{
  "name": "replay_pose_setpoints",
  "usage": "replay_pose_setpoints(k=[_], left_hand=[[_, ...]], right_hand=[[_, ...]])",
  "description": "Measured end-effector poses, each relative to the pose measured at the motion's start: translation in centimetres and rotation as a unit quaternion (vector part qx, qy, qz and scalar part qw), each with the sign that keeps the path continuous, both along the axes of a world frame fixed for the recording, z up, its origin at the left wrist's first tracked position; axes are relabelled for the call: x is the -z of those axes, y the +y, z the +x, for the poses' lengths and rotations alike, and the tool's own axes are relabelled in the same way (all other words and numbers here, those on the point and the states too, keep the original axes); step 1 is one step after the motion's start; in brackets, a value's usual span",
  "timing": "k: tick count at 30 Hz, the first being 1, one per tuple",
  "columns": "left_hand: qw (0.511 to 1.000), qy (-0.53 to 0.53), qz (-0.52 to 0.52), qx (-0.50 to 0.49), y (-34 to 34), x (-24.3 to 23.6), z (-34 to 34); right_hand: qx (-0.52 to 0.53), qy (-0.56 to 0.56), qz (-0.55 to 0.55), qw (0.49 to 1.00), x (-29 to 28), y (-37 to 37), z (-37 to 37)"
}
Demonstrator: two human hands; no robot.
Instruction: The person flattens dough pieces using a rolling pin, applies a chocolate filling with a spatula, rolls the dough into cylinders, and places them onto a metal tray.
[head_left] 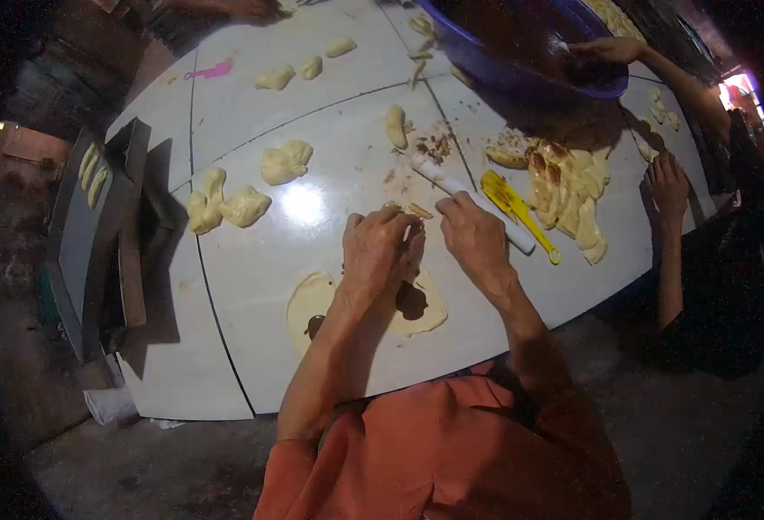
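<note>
My left hand (380, 250) is closed over the table in the middle, its fingers curled round what looks like a pale bit of dough, mostly hidden. Just to its right my right hand (475, 243) is closed too, fingertips pressed together; whatever they hold is hidden. A small strip of dough (419, 211) lies between the two hands. Under my left forearm are two flat dough rounds, a left one (304, 299) and a right one (434, 312), each with a dark brown filling. Beyond my right hand lie a white rolling pin (434, 176) and a yellow spatula (510, 204) smeared with brown.
Dough lumps (245, 206) lie at left, with a heap of dough pieces (572, 191) at right. A purple basin (520, 61) stands at the far right; a co-worker's hand (611, 49) reaches into it. Another person's hand (668, 184) rests at the right edge. Trays (96, 234) stand left.
</note>
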State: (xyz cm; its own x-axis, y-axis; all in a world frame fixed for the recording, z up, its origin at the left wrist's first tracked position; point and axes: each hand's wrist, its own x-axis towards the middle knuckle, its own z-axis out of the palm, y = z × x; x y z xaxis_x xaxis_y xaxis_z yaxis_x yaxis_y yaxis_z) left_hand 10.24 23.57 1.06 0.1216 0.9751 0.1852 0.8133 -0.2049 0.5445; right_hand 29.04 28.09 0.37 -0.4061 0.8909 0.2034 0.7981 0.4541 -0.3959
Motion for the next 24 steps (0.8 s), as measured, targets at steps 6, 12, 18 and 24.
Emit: replay_pose_setpoints(k=[6, 12, 18, 24], left_hand=[[0.994, -0.075, -0.015, -0.08, -0.3, -2.1, 0.5], [0.999, -0.029, 0.01, -0.045, -0.1, -0.5, -1.1], [0.998, -0.03, -0.032, -0.038, 0.0, -2.1, 0.8], [0.996, -0.025, -0.035, -0.076, 0.5, -0.4, 1.3]], right_hand=[[-0.043, 0.055, 0.037, 0.997, 0.0, 0.0, -1.9], [-0.033, 0.051, 0.009, 0.998, 0.3, 0.5, -1.7], [0.002, 0.165, -0.111, 0.98, 0.1, 0.4, -1.0], [0.037, 0.243, -0.242, 0.939, 1.0, 0.5, -0.4]])
